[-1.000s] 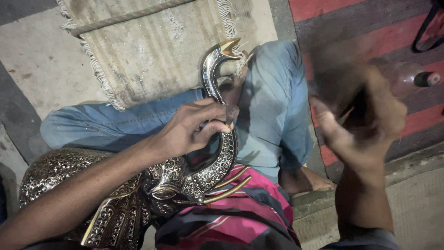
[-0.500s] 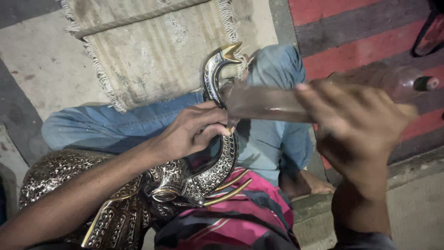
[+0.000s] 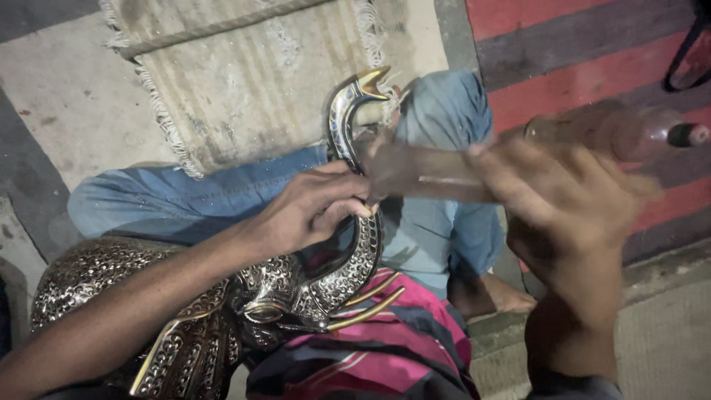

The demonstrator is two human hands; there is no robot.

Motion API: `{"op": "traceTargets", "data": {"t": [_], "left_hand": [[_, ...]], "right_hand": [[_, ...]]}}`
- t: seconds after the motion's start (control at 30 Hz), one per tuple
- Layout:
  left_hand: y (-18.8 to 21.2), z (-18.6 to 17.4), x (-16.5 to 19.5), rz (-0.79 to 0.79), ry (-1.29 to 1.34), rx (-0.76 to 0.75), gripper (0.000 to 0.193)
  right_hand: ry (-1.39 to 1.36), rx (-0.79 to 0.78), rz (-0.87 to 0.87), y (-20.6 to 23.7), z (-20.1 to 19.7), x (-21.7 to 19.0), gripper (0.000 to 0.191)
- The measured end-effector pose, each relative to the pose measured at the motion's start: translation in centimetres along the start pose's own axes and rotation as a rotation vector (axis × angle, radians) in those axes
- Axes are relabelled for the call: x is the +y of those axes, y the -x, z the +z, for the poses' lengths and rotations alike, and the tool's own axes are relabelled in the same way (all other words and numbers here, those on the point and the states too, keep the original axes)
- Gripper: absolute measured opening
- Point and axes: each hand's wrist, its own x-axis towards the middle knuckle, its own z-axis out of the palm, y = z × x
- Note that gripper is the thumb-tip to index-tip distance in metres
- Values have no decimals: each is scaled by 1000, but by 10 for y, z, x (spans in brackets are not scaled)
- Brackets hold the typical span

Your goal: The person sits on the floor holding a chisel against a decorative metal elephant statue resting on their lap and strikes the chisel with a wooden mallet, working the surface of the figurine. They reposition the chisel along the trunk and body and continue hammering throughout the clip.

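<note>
The ornate silver-and-gold metal elephant figurine (image 3: 296, 296) lies across the person's lap on a pink striped cloth (image 3: 385, 355), its raised trunk clamped by the left hand (image 3: 311, 211), while the blurred right hand (image 3: 570, 200), lower a second ago, now swings across gripping a long motion-smeared tool (image 3: 437, 174) toward the trunk.

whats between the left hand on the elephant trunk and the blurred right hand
In the head view, a blurred flat strip spans from the left hand to the right hand, with blue jeans behind it.
</note>
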Motion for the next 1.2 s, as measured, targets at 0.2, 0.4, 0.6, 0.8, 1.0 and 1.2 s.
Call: {"op": "traceTargets", "data": {"t": [0.2,0.4,0.6,0.8,1.0,1.2], "left_hand": [[2,1,-2,-17,11,-1,34],[-1,2,2,14,8,10,33],[-2,4,4,-68,-33,51,10],[-3,6,5,-81,-40,95,9],[-4,5,8,-69,-33,93,16],[-5,4,10,-24,-29,90,16]], "right_hand": [[105,-43,17,1,1,-2,50],[120,-46,-22,-2,0,-5,62],[156,-29,-30,-1,-1,2,61],[-29,19,65,2,0,3,63],[-359,80,375,2,0,2,47],[146,-68,-68,-4,-7,1,54]]}}
